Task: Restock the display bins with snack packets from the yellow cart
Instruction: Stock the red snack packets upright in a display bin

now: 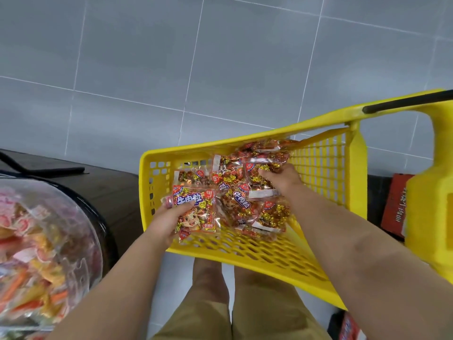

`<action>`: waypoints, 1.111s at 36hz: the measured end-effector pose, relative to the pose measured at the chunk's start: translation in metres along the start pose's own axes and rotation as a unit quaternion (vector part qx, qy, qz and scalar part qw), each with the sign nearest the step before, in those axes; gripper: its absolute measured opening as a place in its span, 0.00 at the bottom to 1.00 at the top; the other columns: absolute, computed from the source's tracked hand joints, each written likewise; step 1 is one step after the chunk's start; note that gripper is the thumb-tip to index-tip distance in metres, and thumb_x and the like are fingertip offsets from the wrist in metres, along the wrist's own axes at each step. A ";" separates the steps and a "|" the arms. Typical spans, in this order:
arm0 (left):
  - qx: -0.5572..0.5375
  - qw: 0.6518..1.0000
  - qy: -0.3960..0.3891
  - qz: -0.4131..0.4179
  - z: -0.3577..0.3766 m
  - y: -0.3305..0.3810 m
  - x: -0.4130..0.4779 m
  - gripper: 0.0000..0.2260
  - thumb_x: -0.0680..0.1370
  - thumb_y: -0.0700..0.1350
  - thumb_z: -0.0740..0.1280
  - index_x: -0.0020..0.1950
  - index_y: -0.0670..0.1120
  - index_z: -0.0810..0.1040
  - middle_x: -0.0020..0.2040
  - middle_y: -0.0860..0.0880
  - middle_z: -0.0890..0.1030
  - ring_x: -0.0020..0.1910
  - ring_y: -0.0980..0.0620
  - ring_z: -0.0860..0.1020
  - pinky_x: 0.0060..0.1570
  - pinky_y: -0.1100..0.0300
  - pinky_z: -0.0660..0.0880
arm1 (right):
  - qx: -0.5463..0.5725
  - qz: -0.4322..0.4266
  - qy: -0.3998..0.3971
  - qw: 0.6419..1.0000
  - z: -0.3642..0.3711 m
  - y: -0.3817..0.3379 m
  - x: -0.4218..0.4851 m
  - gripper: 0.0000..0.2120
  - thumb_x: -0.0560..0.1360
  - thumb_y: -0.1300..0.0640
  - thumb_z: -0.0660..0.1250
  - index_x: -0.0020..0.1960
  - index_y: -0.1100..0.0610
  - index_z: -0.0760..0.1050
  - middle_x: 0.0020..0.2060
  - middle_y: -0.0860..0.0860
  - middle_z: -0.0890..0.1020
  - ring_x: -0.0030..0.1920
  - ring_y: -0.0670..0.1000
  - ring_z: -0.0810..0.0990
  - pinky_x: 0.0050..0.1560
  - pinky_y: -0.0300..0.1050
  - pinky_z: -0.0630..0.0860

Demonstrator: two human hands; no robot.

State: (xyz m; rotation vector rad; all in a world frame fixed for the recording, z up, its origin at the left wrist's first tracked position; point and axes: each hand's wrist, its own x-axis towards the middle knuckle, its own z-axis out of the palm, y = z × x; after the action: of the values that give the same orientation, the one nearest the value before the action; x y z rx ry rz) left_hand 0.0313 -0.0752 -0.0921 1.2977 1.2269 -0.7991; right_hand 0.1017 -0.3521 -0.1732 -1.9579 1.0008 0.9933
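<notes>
The yellow cart [269, 256] stands in front of me, its mesh basket holding several red-and-gold snack packets [235, 204]. My left hand [166, 219] grips one or more packets [196, 212] at the basket's near left corner, the top one showing blue lettering and a cartoon face. My right hand [282, 179] reaches into the pile and its fingers curl round another clear packet [259, 177]. A round clear display bin [81, 217] full of mixed wrapped snacks sits at the left edge of view.
A dark counter [107, 182] carries the bin, with a black bar lying on it. The cart's yellow handle post [429, 217] rises at right with a black grip above. Red cartons [394, 204] lie under the cart. Grey floor tiles fill the background; my legs are below.
</notes>
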 end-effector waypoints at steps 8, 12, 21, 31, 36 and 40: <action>-0.038 0.999 -0.003 0.023 0.007 0.001 -0.037 0.11 0.72 0.40 0.74 0.51 0.49 0.77 0.50 0.43 0.84 0.48 0.43 0.83 0.47 0.46 0.80 | 0.116 0.013 -0.058 0.991 -0.015 0.002 -0.044 0.45 0.65 0.44 0.77 0.74 0.56 0.60 0.70 0.55 0.68 0.68 0.59 0.68 0.65 0.58 0.68; -0.079 0.995 -0.006 0.053 0.003 0.000 -0.064 0.09 0.74 0.37 0.72 0.49 0.49 0.77 0.43 0.47 0.86 0.38 0.48 0.85 0.31 0.56 0.80 | 0.136 -0.025 -0.145 0.980 -0.015 -0.009 -0.075 0.45 0.67 0.45 0.75 0.75 0.55 0.56 0.74 0.54 0.62 0.71 0.57 0.63 0.66 0.57 0.64; -0.178 0.978 0.026 0.105 -0.051 -0.028 -0.122 0.08 0.73 0.37 0.72 0.50 0.46 0.78 0.44 0.43 0.85 0.38 0.47 0.84 0.30 0.58 0.78 | 0.104 -0.122 -0.254 0.954 0.015 -0.052 -0.162 0.41 0.71 0.53 0.73 0.75 0.50 0.53 0.73 0.57 0.62 0.72 0.58 0.60 0.69 0.58 0.57; -0.333 0.923 0.085 0.172 -0.167 -0.110 -0.184 0.14 0.73 0.38 0.72 0.57 0.44 0.76 0.51 0.40 0.84 0.49 0.39 0.82 0.52 0.43 0.78 | -0.021 -0.263 -0.271 0.926 0.106 -0.062 -0.286 0.16 0.69 0.60 0.73 0.55 0.56 0.75 0.47 0.54 0.83 0.39 0.48 0.83 0.35 0.41 0.79; -0.394 0.885 0.145 0.201 -0.243 -0.168 -0.217 0.13 0.72 0.38 0.73 0.54 0.48 0.77 0.47 0.43 0.85 0.43 0.43 0.84 0.37 0.51 0.81 | -0.059 -0.314 -0.341 0.884 0.188 -0.049 -0.358 0.13 0.70 0.64 0.71 0.54 0.56 0.76 0.48 0.58 0.83 0.46 0.56 0.83 0.46 0.52 0.80; -0.408 0.866 0.186 0.221 -0.298 -0.216 -0.241 0.16 0.71 0.40 0.75 0.56 0.47 0.78 0.48 0.42 0.85 0.45 0.40 0.84 0.44 0.37 0.79 | -0.103 -0.361 -0.377 0.847 0.254 -0.035 -0.411 0.20 0.66 0.56 0.73 0.58 0.54 0.76 0.53 0.52 0.82 0.52 0.51 0.81 0.55 0.49 0.77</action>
State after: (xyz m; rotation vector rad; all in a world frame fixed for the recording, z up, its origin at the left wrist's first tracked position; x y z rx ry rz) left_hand -0.2916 0.1303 0.1245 0.9566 1.2786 0.3241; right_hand -0.1125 0.0050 0.0747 -1.6233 -0.2864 1.2591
